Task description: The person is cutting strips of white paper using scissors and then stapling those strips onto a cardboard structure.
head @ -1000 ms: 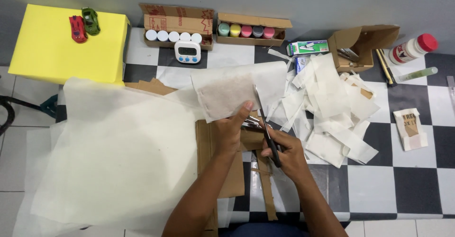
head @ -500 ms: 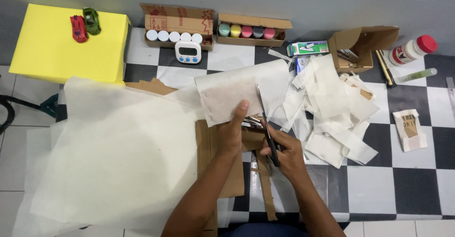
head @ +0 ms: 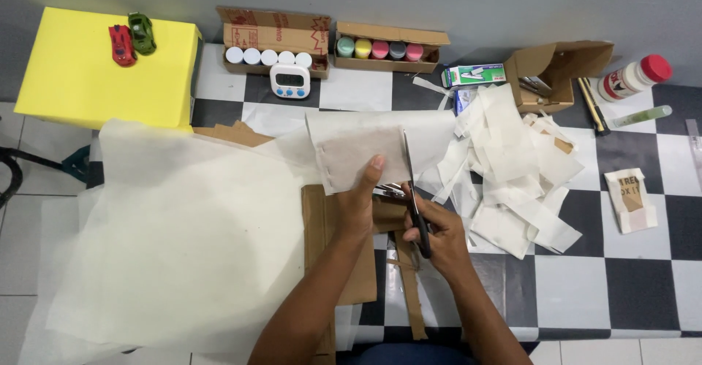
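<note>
Left hand (head: pixel 360 206) is pinching the translucent paper sheet (head: pixel 365 149) taut; right hand (head: pixel 439 235), fingers closed through scissors (head: pixel 412 189), is cutting toward 12 o'clock.

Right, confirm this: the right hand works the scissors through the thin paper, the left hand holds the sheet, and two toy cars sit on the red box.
One slip: the box under the toy cars is yellow, not red, as the head view shows. The rest stands.
</note>
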